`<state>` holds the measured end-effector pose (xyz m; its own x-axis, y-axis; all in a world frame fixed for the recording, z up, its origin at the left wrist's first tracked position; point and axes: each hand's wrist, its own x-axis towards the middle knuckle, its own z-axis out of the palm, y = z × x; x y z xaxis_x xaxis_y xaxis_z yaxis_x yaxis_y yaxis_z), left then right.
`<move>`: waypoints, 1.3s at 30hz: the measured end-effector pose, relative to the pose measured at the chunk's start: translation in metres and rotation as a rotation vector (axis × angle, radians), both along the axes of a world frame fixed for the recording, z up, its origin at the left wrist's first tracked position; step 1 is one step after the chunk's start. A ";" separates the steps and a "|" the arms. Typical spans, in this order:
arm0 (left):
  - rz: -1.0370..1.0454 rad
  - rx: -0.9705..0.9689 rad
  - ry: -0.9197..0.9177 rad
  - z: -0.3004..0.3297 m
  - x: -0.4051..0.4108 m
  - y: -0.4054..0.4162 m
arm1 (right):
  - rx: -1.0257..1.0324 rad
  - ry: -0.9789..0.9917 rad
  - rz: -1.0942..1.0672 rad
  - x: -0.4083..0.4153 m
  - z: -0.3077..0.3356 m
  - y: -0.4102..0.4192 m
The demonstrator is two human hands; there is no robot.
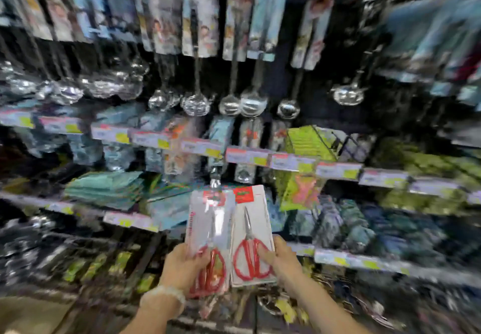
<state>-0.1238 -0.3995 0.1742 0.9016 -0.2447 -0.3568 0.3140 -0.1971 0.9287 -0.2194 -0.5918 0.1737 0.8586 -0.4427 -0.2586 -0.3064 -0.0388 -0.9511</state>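
Two carded packs of red-handled scissors stand upright side by side in front of a shop display. My left hand (182, 268) grips the lower left edge of the left pack (210, 224), thumb on its front. My right hand (282, 260) holds the right pack (251, 219) by its lower right edge, thumb lying over the red handles. The packs touch or slightly overlap along their inner edges. A pale bead bracelet sits on my left wrist. The whole view is motion-blurred.
Steel ladles (253, 104) hang on carded hooks across the upper display. Shelf rails with pink and yellow price tags (247, 156) run left to right. Blue-green and lime-green packaged goods (307, 141) fill the hooks behind and beside the packs.
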 end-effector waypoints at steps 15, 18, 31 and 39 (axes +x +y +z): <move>-0.478 0.022 0.059 0.021 -0.130 -0.250 | 0.145 -0.130 -0.561 -0.200 0.011 -0.195; -0.501 0.053 0.051 0.013 -0.120 -0.275 | 0.152 -0.136 -0.588 -0.192 0.007 -0.224; -0.497 0.016 0.166 -0.015 -0.090 -0.372 | 0.133 -0.034 -0.381 -0.158 0.001 -0.342; -0.504 -0.001 0.165 -0.019 -0.079 -0.396 | 0.241 0.015 -0.266 -0.140 -0.016 -0.366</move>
